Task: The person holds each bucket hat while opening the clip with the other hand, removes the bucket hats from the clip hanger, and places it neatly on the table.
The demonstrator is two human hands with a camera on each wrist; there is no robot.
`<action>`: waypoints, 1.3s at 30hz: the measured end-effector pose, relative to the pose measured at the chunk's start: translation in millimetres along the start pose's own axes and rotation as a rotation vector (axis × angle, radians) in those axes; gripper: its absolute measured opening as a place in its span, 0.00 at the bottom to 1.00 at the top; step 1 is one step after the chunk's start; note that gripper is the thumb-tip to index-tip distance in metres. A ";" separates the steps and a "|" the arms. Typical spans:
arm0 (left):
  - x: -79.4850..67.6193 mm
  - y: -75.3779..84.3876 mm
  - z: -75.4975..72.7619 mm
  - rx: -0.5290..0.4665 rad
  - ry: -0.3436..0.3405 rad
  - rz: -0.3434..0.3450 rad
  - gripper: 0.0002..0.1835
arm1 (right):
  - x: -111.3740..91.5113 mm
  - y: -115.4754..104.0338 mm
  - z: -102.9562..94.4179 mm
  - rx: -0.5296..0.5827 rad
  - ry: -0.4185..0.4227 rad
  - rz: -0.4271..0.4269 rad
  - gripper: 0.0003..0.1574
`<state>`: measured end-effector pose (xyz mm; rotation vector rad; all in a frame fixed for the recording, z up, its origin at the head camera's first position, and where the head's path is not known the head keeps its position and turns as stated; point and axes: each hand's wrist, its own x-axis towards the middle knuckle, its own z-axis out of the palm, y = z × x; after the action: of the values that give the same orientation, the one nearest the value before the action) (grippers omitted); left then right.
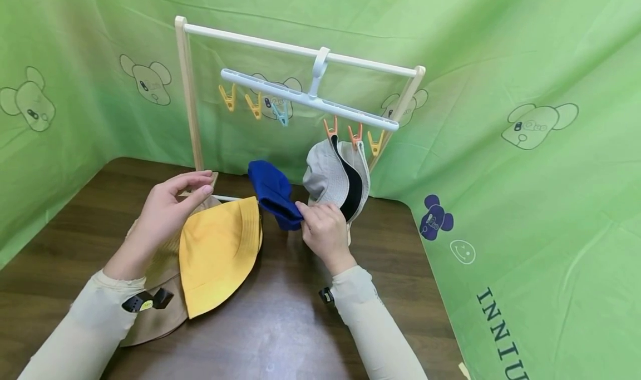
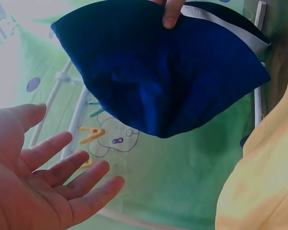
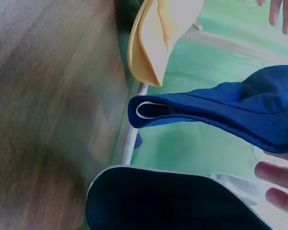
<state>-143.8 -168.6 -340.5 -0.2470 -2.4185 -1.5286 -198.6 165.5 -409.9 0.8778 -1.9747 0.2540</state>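
My right hand (image 1: 324,231) pinches the brim of a blue bucket hat (image 1: 272,186), which hangs in the air in front of the rack. In the left wrist view, the blue hat's crown points down, and a white band shows inside its rim. My left hand (image 1: 164,208) is held over the hat pile with nothing in it; its spread fingers (image 2: 89,187) show in the left wrist view. Below it, a yellow bucket hat (image 1: 215,257) lies over beige hats (image 1: 160,307). A grey bucket hat (image 1: 323,168) with a black inside hangs from two orange clips (image 1: 355,135).
A wooden rack with a white bar (image 1: 250,39) stands at the back of the brown table (image 1: 280,324). From it hangs a light blue hanger (image 1: 280,92) with yellow clips (image 1: 227,98), a blue clip (image 1: 281,114) and the orange ones. Green printed cloth (image 1: 501,63) surrounds the table.
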 end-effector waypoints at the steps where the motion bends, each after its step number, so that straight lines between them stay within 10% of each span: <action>1: -0.6 -0.7 -0.1 -0.004 0.001 0.003 0.18 | -0.5 -0.6 0.6 0.003 -0.002 -0.004 0.16; 39: -2.3 -13.2 -0.5 -0.042 0.004 0.021 0.16 | -18.3 -12.2 5.0 0.137 -0.154 -0.254 0.17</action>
<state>-145.4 -174.7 -352.3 -0.2765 -2.3755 -1.5703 -188.1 163.0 -429.6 1.2579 -1.9779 0.1808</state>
